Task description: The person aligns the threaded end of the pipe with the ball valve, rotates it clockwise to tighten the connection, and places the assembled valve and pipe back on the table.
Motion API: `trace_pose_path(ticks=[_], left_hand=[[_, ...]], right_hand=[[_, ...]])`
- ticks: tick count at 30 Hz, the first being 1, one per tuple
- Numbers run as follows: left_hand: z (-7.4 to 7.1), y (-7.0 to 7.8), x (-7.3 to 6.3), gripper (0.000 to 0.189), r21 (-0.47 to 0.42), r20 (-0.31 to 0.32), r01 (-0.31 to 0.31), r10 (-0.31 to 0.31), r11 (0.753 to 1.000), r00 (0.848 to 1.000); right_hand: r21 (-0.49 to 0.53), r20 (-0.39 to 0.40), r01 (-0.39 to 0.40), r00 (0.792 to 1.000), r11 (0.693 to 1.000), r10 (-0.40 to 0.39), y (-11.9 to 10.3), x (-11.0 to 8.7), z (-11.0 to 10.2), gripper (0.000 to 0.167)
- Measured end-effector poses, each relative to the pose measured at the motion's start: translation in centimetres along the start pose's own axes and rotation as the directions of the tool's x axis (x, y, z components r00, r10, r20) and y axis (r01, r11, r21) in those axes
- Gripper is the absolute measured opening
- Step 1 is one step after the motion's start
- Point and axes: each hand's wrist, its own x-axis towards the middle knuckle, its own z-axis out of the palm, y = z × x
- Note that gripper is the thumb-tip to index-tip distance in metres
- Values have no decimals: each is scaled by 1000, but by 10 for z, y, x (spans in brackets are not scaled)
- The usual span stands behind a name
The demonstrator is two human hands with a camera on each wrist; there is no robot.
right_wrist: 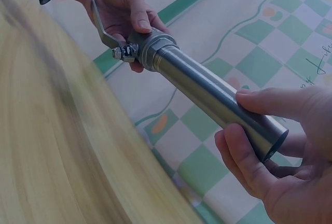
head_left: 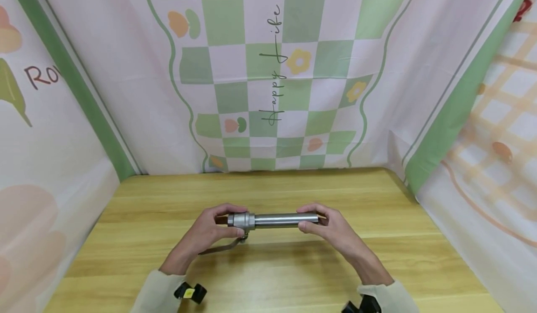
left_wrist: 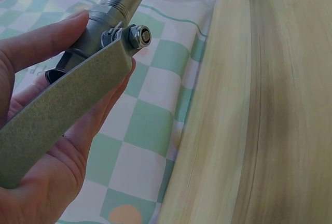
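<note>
My left hand (head_left: 211, 226) grips a metal ball valve (head_left: 241, 220), thumb on one side and fingers on the other. The valve's flat lever handle (left_wrist: 67, 105) runs back past the left palm, fixed by a nut (left_wrist: 140, 36) on the stem. Out of the valve's other end extends a straight steel pipe (right_wrist: 218, 97), its threads showing at the joint. Near the pipe's open end, my right hand (head_left: 331, 226) holds it between thumb and fingers. Valve and pipe lie in one line, level above the table, in the head view.
Below the hands is a wood-grain table (head_left: 272, 266). A checkered cloth curtain (head_left: 277, 89) hangs behind its far edge, with printed cloth sides (head_left: 54, 163) at left and right. Black wrist cameras (head_left: 190, 293) sit at both cuffs.
</note>
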Motion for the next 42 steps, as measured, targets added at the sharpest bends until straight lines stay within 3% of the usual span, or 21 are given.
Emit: trace_pose_path(ticks=[18,42], left_hand=[[1,-1,0,49,-14,11,-9,9,1000,1000],[4,-3,2,47,-9,19,-31,31,999,999]], right_hand=[[-28,-27,30,999,999,-31,0,0,1,36],[-21,-92,-44,995,999,42,2,3,3,36]])
